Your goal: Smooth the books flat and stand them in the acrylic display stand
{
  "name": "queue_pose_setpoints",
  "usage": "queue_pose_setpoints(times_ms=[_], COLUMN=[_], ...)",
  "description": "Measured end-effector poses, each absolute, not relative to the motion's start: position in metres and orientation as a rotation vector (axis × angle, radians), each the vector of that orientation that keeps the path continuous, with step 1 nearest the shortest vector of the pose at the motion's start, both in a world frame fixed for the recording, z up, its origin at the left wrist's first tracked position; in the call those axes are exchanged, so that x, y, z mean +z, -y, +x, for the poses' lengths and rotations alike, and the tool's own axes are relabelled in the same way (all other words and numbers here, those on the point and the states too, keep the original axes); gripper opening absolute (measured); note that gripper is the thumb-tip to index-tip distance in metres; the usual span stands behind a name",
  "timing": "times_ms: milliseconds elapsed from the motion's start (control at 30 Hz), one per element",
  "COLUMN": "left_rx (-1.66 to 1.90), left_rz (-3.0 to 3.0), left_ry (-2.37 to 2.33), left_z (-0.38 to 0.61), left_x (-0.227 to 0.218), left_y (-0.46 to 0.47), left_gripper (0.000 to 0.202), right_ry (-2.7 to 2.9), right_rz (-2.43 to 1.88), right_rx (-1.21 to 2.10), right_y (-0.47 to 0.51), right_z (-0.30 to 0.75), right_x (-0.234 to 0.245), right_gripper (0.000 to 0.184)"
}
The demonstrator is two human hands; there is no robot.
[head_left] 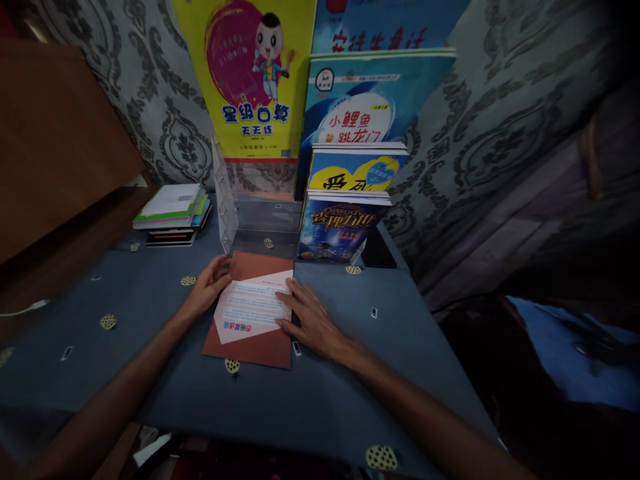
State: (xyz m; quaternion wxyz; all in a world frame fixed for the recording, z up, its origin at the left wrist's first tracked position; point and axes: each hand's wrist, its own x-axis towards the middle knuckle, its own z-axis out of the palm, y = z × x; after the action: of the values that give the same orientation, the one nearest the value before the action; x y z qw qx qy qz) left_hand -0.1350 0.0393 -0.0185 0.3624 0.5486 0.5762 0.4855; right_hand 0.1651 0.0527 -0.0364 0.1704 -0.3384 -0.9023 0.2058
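A reddish-brown book (247,350) lies on the cloth-covered table, a white printed panel across its cover. The panel's text looks upside down from here. At the book's left edge, my left hand (213,285) has its fingers curled around the upper part, with the thumb at the margin. My right hand (313,320) rests over the right edge, fingers spread on the cover. Just beyond the book stands a clear tiered rack (227,217). Its right column holds several books, with a dark blue book (335,230) in front.
A yellow workbook (260,127) stands in the rack's left column, at the back. To the left lies a stack of books (173,210). The blue tablecloth (370,380) has a pineapple print. Patterned curtain (185,143) hangs behind, and a brown wooden panel (60,127) is at left.
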Motion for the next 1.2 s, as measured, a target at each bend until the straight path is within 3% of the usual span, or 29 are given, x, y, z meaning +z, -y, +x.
queue_pose_setpoints(times_ms=[133, 367, 533, 867, 1200], left_rx=[1.286, 1.164, 1.096, 1.111, 1.171], left_rz=[1.038, 0.903, 0.845, 0.853, 0.876], left_ry=[-1.367, -1.154, -1.131, -1.059, -1.007], left_z=[-0.133, -0.128, -0.128, -0.131, -0.130], left_x=[-0.017, -0.001, 0.005, 0.003, 0.005], left_y=[-0.037, -0.031, -0.027, -0.027, -0.025], left_gripper=[0.077, 0.057, 0.065, 0.066, 0.066], right_ry=[2.548, 2.542, 2.519, 2.334, 1.931], right_rz=[-0.932, -0.917, -0.914, -1.062, -1.148], right_rx=[0.596, 0.630, 0.664, 0.816, 1.130], right_y=[-0.054, -0.055, -0.057, -0.061, -0.070], right_z=[0.167, 0.168, 0.168, 0.167, 0.165], right_x=[-0.039, -0.038, -0.038, -0.038, -0.043], right_gripper=[0.060, 0.059, 0.060, 0.084, 0.087])
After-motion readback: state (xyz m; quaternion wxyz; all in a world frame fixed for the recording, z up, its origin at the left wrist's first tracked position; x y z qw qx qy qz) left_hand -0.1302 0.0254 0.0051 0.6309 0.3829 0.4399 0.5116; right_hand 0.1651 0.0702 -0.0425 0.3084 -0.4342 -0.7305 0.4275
